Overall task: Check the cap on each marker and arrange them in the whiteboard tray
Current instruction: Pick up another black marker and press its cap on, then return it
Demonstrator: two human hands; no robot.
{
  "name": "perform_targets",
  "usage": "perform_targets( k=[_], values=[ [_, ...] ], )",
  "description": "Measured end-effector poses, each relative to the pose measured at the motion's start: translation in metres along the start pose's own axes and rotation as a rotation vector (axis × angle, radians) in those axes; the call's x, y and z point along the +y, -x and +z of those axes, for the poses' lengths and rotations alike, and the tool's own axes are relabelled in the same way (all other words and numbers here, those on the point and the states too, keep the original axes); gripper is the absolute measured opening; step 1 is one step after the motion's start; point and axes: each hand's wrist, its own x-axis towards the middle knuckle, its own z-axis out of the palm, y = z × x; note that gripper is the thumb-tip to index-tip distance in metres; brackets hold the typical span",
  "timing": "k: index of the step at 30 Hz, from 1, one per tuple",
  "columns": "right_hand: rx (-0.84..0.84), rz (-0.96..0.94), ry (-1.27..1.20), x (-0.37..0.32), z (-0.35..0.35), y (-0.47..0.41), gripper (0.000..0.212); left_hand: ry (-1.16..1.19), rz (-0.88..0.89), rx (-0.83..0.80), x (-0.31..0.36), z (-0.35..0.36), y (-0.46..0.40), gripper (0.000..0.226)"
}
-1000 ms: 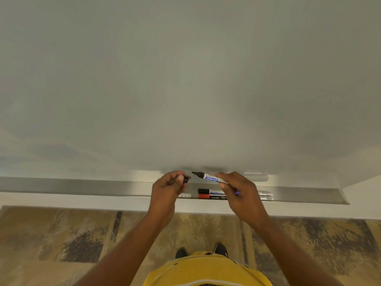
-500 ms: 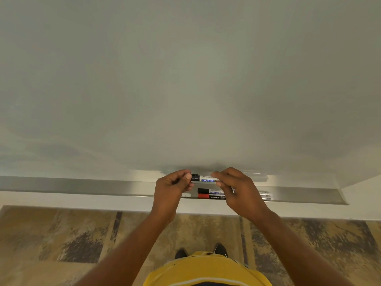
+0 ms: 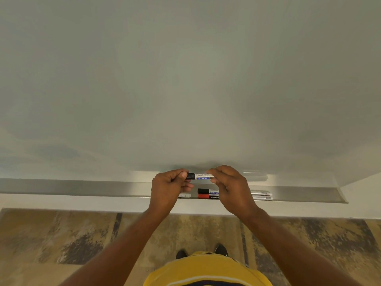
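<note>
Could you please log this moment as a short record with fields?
held item: black-capped marker, horizontal, above the tray
left hand: pinches the cap end
right hand: grips the barrel
tray: metal ledge under the whiteboard
in tray: black-capped marker behind red-capped marker, side by side, caps pointing left
also in tray: white item, partly hidden by the left hand

Pale grey-green wall surface (image 3: 185, 79) filling the far upper part, softly and evenly lit, faintly shadowed near its lower edge. White strip of wall (image 3: 61, 201) running left to right beneath. Near, mottled tan and dark brown floor (image 3: 61, 244), worn-looking.
</note>
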Motion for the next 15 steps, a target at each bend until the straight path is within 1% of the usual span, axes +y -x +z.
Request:
perform_targets(
  k=[2, 4, 6, 8, 12, 15],
  values=[
    [0.007, 0.005, -0.002, 0.002, 0.003, 0.000, 0.035, -0.011, 0.003, -0.024, 0.002, -0.003, -0.003, 0.018],
    [0.001, 0.031, -0.029, 0.004, 0.009, 0.000, 0.034, -0.067, 0.003, -0.083, 0.002, -0.010, -0.011, 0.019],
    [-0.015, 0.068, -0.033, 0.007, 0.019, -0.002, 0.032, -0.210, 0.017, -0.144, -0.003, -0.019, -0.024, 0.022],
    [-0.050, 0.073, 0.009, 0.011, 0.032, -0.004, 0.032, -0.391, 0.048, -0.172, -0.011, -0.029, -0.033, 0.024],
    [-0.168, 0.045, 0.170, 0.016, 0.057, -0.005, 0.033, -0.532, 0.065, -0.095, -0.031, -0.039, -0.040, 0.025],
    [-0.273, 0.072, 0.248, 0.018, 0.077, -0.004, 0.040, -0.620, 0.067, -0.050, -0.047, -0.046, -0.043, 0.020]
  ],
)
